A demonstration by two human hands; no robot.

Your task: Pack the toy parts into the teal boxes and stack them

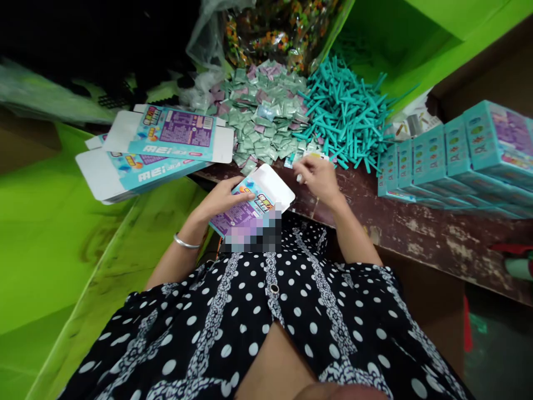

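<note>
My left hand (222,200) grips a flat blue and purple printed carton (260,201) by its side, thumb across the printed face. The carton is tilted in front of my body, its white end flap standing out toward the table; a blurred patch covers its lower end. Over the table edge, my right hand (318,176) is closed, fingers curled and pinched. A small pale spot shows at its fingertips, too small to name. Just behind that hand lie small printed cards (314,154), partly hidden by it. Beyond both hands spreads a heap of small green and pink sachets (266,114).
Turquoise plastic sticks (347,111) are heaped right of the sachets. Made-up turquoise boxes (453,158) stand in rows on the worn brown table (437,239). Flat cartons (162,147) lie stacked at left. A clear bag of colourful pieces (283,33) sits at the back.
</note>
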